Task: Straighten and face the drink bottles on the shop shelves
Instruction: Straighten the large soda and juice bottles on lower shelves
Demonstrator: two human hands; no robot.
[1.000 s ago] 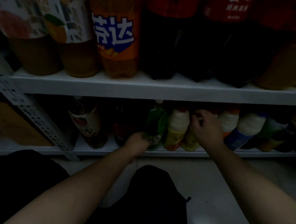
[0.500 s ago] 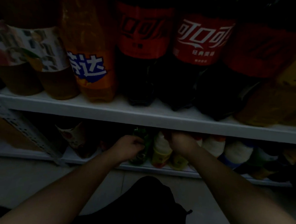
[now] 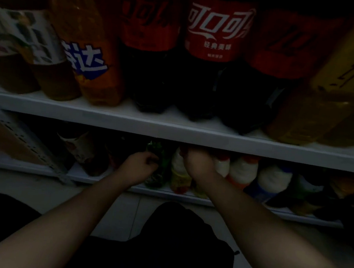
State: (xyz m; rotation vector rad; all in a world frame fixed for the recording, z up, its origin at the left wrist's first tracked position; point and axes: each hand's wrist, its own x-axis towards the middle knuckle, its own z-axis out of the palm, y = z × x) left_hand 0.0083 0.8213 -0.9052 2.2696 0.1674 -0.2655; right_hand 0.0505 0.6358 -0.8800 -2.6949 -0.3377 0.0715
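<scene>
On the dim bottom shelf (image 3: 111, 181) stands a row of small drink bottles. My left hand (image 3: 138, 167) grips a green bottle (image 3: 157, 171) by its side. Just right of it stands a white-topped bottle with a yellow label (image 3: 178, 173). My right hand (image 3: 199, 164) is curled over the top of a bottle behind it, which it mostly hides. More white bottles with orange (image 3: 242, 172) and blue (image 3: 272, 182) labels continue to the right.
The upper shelf (image 3: 172, 129) carries large bottles: two tea bottles at left, an orange soda (image 3: 86, 56), three red-labelled colas (image 3: 216, 51), a yellow jug (image 3: 335, 95) at right. A perforated metal brace (image 3: 26, 141) slants at lower left. My dark-clothed knees sit over the tiled floor (image 3: 121, 210).
The camera has tilted up, so the shelves sit lower in view. My right hand has reached deeper under the upper shelf; my left hand stays on the green bottle.
</scene>
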